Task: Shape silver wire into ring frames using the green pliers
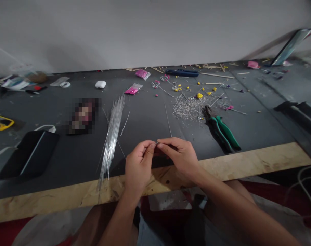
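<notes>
My left hand (138, 163) and my right hand (179, 155) meet above the near edge of the dark table (75, 155). Both are closed in a pinch on the near end of a thin silver wire (168, 120) that runs away from me across the table. Their fingertips touch at the wire's end. A long bundle of thin wires (111, 133) lies just left of my left hand. Green-handled pliers (222, 130) lie to the right of my right hand.
A heap of cut wire scraps (190, 108) with yellow beads lies behind the pliers. Pink bead bags (133, 89) sit further back. A black phone (29, 153) on a white cable lies at left. The table's wooden edge (247, 164) runs along the front.
</notes>
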The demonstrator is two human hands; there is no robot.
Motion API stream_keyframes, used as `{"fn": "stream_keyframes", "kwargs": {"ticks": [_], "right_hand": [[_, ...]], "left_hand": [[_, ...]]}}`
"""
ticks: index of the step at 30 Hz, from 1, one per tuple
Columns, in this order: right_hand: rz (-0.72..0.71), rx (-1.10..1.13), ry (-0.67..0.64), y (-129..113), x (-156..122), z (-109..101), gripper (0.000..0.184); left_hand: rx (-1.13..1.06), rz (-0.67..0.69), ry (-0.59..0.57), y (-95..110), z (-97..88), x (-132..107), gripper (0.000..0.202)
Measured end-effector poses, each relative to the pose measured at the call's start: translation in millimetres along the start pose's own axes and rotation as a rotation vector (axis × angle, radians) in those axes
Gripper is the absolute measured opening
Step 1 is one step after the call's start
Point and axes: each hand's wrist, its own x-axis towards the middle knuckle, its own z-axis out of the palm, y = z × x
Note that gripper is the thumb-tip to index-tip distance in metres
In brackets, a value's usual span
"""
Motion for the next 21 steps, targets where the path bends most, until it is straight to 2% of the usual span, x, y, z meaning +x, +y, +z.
{"fn": "stream_keyframes", "kwargs": {"ticks": [6, 11, 15, 21], "right_hand": [[0.097, 0.064, -0.044, -5.1, -5.0, -1.8, 0.02], [0.176, 0.096, -0.002, -8.4, -5.5, -1.6, 0.019], [0.168, 0.068, 0.02, -9.6, -4.3, -1.3, 0.013], [0.212, 0.029, 0.019, -11.1, -4.2, -1.4, 0.016]], "left_hand": [[0.014, 0.007, 0.006, 2.7, -0.1, -0.3, 0.021], [-0.019, 0.01, 0.019, 2.0, 1.3, 0.0, 0.019], [-0.017, 0.012, 0.011, 0.7, 1.9, 0.3, 0.019], [0.081, 0.047, 0.023, 0.2, 1.1, 0.7, 0.019]]}}
